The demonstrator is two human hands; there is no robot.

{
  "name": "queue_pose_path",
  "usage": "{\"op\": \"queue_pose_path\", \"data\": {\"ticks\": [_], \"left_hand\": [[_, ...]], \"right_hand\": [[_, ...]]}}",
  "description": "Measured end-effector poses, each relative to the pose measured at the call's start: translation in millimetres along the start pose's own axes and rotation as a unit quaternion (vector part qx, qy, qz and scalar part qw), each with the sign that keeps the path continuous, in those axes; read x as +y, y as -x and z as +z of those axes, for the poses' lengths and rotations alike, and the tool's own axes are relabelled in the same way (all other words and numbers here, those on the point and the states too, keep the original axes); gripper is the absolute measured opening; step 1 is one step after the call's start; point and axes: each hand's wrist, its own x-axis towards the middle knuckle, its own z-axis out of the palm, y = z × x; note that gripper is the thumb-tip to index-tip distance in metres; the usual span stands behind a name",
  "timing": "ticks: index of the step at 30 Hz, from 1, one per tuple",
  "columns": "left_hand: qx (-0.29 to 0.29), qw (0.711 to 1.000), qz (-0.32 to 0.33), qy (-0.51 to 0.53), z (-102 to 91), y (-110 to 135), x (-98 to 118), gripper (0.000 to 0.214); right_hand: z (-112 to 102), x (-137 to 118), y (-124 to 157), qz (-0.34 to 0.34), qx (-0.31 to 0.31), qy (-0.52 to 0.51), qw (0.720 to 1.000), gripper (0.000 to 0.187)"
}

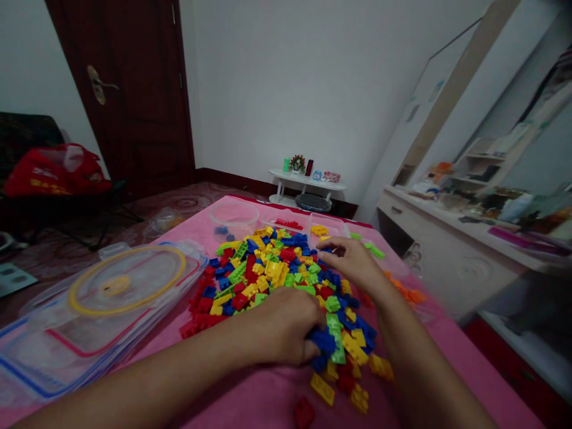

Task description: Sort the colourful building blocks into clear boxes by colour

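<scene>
"Where do the bricks lie?"

"The pile of toy bricks (276, 273) spreads over the middle of the frame, on a pink cloth (473, 363). Red, blue, yellow and green are mixed, and some yellow and red ones trail off toward the lower right."

"And the left hand (292, 328)?"

"Just below centre, at the near side of the pile. Its fingers are curled in, closed around some blue bricks (322, 344)."

"What about the right hand (351, 261)?"

"Right of centre, at the pile's far right edge. The fingers are bent and partly spread, tips down among the bricks; I cannot tell whether they grip one."

"Anything beyond the pile?"

"A clear round tub (243, 225) with a few blue bricks, and right of it a clear box (337, 225) by some yellow ones."

"And on the left?"

"A stack of clear lids (27, 351), with a round yellow-ringed lid (138, 283) on top. A red bag (58, 173) sits farther back, near a dark door (129, 89)."
</scene>
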Motion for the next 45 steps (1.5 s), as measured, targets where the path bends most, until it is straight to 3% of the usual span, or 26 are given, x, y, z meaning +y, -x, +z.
{"op": "queue_pose_path", "data": {"ticks": [2, 4, 7, 9, 10, 12, 14, 19, 23, 26, 29, 33, 37, 42, 45], "left_hand": [[0.051, 0.991, -0.074, 0.103, -13.0, -4, -10, 0.015], [0.109, 0.946, -0.148, 0.267, -26.7, -7, -23, 0.018], [0.149, 0.797, -0.223, 0.541, -37.1, -10, -43, 0.023], [0.148, 0.696, -0.254, 0.655, -36.4, -11, -51, 0.021], [0.143, 0.659, -0.265, 0.69, -35.0, -11, -54, 0.019], [0.138, 0.609, -0.276, 0.731, -32.1, -12, -56, 0.015], [0.126, 0.579, -0.27, 0.759, -30.7, -12, -55, 0.015], [0.089, 0.528, -0.212, 0.817, -31.9, -12, -51, 0.023], [0.077, 0.52, -0.182, 0.831, -29.2, -12, -47, 0.029], [0.1, 0.505, -0.176, 0.839, -26.8, -13, -48, 0.022], [0.124, 0.455, -0.2, 0.859, -28.6, -14, -54, 0.015], [0.241, 0.411, -0.228, 0.849, -36.2, -12, -66, 0.006], [0.329, 0.389, -0.249, 0.824, -40.0, -12, -76, 0.002], [0.337, 0.393, -0.262, 0.814, -35.4, -14, -77, 0.002], [0.333, 0.393, -0.265, 0.815, -33.5, -15, -77, 0.003]], "right_hand": [[3, -8, 2, -0.005, -0.02, -0.014, 1.0, 0.018], [10, -17, 5, -0.019, -0.032, -0.03, 0.999, 0.02], [22, -34, 9, -0.027, -0.011, -0.048, 0.998, 0.02], [30, -42, 11, -0.028, 0.024, -0.041, 0.998, 0.02], [33, -44, 12, -0.033, 0.041, -0.033, 0.998, 0.02], [38, -46, 12, -0.048, 0.069, -0.026, 0.996, 0.019], [40, -46, 13, -0.059, 0.084, -0.034, 0.994, 0.019], [43, -47, 14, -0.076, 0.076, -0.033, 0.994, 0.022], [46, -53, 17, -0.054, 0.035, -0.097, 0.993, 0.029], [42, -57, 18, -0.051, 0.038, -0.134, 0.989, 0.031], [31, -53, 16, -0.064, 0.095, -0.097, 0.989, 0.028], [15, -33, 7, -0.048, 0.147, 0.02, 0.988, 0.022], [18, 5, 0, -0.03, 0.066, 0.147, 0.987, 0.022], [42, 52, -1, -0.042, -0.054, 0.198, 0.978, 0.052], [40, 59, -2, -0.013, -0.087, 0.239, 0.967, 0.057]]}}
